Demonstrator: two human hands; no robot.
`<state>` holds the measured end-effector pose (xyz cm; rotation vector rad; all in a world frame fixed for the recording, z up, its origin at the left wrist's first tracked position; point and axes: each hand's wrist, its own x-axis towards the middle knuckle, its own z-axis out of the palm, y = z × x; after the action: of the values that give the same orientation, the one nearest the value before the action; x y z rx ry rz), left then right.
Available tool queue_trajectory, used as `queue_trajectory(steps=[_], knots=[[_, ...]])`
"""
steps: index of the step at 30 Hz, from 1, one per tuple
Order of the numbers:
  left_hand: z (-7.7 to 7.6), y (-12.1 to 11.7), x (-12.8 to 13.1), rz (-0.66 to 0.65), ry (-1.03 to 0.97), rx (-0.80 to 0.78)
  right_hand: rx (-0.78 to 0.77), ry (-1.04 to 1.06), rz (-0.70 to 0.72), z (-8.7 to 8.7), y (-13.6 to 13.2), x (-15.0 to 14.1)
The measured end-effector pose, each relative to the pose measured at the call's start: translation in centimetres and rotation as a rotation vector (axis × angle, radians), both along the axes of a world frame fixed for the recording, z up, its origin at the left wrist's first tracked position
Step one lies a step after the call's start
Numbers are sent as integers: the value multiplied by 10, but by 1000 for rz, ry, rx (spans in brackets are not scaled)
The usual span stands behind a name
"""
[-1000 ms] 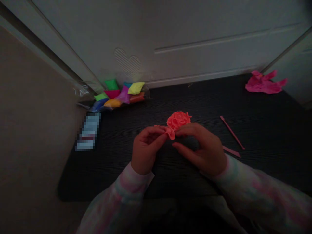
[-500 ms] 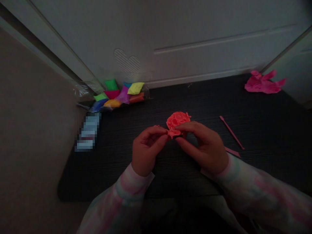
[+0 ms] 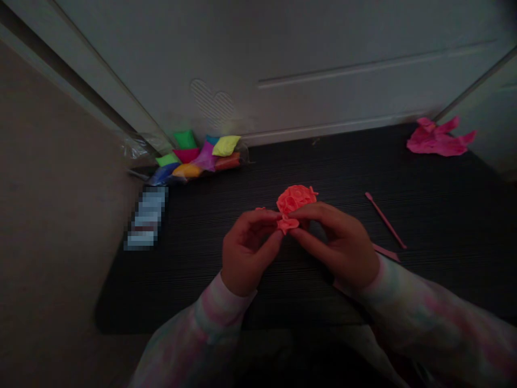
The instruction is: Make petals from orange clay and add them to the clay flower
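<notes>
Between my fingertips is a small, thin piece of coral-coloured modelling clay [image 3: 287, 224], bent and uneven at its edges. My left hand [image 3: 250, 248] pinches its left side with thumb and forefinger. My right hand [image 3: 339, 237] pinches the right side the same way. Just beyond the fingers lies a round coral clay shape with a ruffled, petal-like surface [image 3: 297, 198]; my right forefinger partly covers its near edge. A bit of the same coral clay [image 3: 260, 209] shows behind my left hand, mostly hidden.
On the dark table [image 3: 194, 285], a clear bag of colourful clay packets [image 3: 205, 156] lies at the back left, above a pixelated flat object [image 3: 147, 218]. To the right are a thin pink tool [image 3: 385, 220], a pink strip [image 3: 386, 251] and a bright pink crumpled piece [image 3: 438, 139].
The small clay piece has been turned and folded a little between my fingers. My left thumb has shifted slightly right and down. The ruffled shape stays beyond my fingers.
</notes>
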<state>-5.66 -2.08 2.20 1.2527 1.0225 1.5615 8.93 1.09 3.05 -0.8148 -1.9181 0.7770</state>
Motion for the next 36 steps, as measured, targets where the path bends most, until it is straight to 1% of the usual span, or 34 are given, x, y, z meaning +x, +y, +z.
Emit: queue_trajectory(steps=[13,17,23,27,31,36], knots=[[-1,-2,-1,-1,92,17,-85,7,-12,0,0,0],[-2,-2,-1,37,116,26,-73,-3,-7,2,1,0],[-5,-2,-2,14,185,59,-53,-10,12,4,2,0],[-7,-3,-2,39,228,66,-51,-43,27,5,3,1],[-7,-3,-3,15,208,59,-71,-62,38,6,5,2],[-2,-1,-5,-38,51,-3,-110,-25,30,5,5,3]])
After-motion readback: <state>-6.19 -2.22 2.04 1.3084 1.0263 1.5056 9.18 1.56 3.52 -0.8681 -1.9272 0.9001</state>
